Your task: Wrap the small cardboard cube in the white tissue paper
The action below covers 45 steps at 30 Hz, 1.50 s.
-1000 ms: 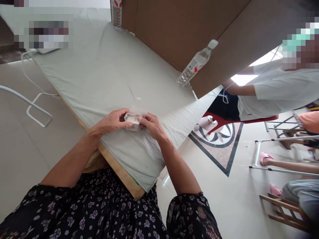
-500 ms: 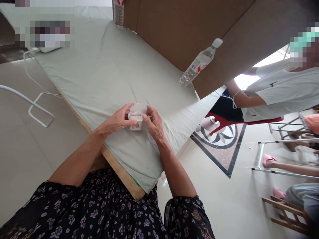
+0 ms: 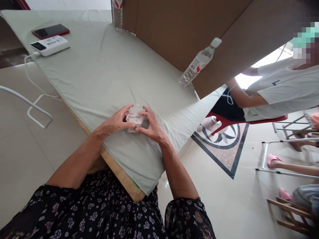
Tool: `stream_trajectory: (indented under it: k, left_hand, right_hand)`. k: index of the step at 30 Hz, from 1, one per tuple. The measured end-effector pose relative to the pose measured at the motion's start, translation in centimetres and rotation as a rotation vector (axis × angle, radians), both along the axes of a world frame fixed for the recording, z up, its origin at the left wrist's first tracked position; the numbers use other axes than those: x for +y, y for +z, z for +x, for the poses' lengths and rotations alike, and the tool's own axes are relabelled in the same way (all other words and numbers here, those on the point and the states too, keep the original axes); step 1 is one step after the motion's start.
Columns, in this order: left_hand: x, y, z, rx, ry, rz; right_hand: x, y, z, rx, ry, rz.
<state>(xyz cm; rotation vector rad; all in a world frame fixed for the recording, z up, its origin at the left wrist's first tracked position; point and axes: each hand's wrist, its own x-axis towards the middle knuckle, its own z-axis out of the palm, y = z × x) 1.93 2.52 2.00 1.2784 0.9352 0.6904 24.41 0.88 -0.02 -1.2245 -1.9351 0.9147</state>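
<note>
Left hand point(image 3: 116, 121): gripping the left side of a small off-white boxy packet point(image 3: 135, 120), thumb lying along its near face, index finger curling toward its far edge.
Right hand point(image 3: 153, 128): holding the packet's right side between thumb and index finger, the two arching and leaving a gap before the palm. Pressure: can't tell.
Packet: sitting between both hands over the near corner of a table draped in pale grey-green cloth point(image 3: 89, 71). Touching the cloth or just above it: can't tell.
Thin whitish sheet point(image 3: 137, 109): rising at the packet's far side.
Tan board edge point(image 3: 122, 176): showing below the cloth along the table's near-left side.
Black floral dress point(image 3: 97, 212): filling the space just below the table's near corner.
Clear plastic bottle with red-and-white label point(image 3: 198, 63): standing toward the table's right edge.
Big brown cardboard panel point(image 3: 171, 36): rising behind that bottle, on the table's far-right side.
Second clear bottle point(image 3: 118, 15): standing at the table's far side, by the cardboard's left end.
Red-edged dark phone point(image 3: 51, 31): lying at the table's far-left corner.
White rounded device with black display point(image 3: 53, 45): lying just beside the phone, its white cable point(image 3: 30, 78) hanging off the table's left edge.
Person in white T-shirt point(image 3: 286, 91): sitting right of the table on a red chair point(image 3: 264, 120).
</note>
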Motion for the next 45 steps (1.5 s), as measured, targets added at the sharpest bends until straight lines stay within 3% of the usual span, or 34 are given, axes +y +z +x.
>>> stream_trajectory:
  k: [8, 16, 20, 26, 31, 35, 38, 40, 43, 45]
  left_hand:
    - [0.8, 1.9, 1.2, 0.043, 0.098, -0.043]
    - [1.6, 0.7, 2.1, 0.081, 0.226, -0.016]
    - [1.2, 0.5, 1.6, 0.016, 0.171, -0.031]
    - [0.3, 0.8, 0.4, -0.067, -0.004, -0.027]
    - [0.1, 0.9, 0.4, -0.035, 0.003, -0.024]
    - [-0.1, 0.8, 0.4, 0.103, 0.007, -0.008]
    - [-0.5, 0.5, 0.3, 0.223, 0.073, 0.061]
    - [-1.0, 0.3, 0.3, 0.333, 0.186, 0.142]
    - [-2.3, 0.1, 0.5, 0.456, 0.389, 0.402]
    - [-3.2, 0.1, 0.8, 0.475, 0.427, 0.609]
  right_hand:
    - [-0.4, -0.3, -0.4, 0.038, -0.018, -0.018]
    - [-0.8, -0.1, -0.8, 0.190, -0.104, -0.105]
    - [-0.3, 0.4, -1.1, 0.241, -0.099, -0.242]
    - [0.1, 0.7, -0.9, 0.254, -0.077, -0.291]
    - [0.0, 0.2, -1.2, 0.413, -0.116, -0.307]
    - [-0.7, -0.2, -1.9, 0.435, -0.151, -0.388]
    - [-1.0, -0.3, -2.4, 0.400, -0.205, -0.377]
    - [-1.0, -0.4, -2.6, 0.349, -0.250, -0.341]
    - [-0.8, -0.5, -2.6, 0.281, -0.290, -0.302]
    - [-0.6, -0.5, -2.4, 0.252, -0.278, -0.283]
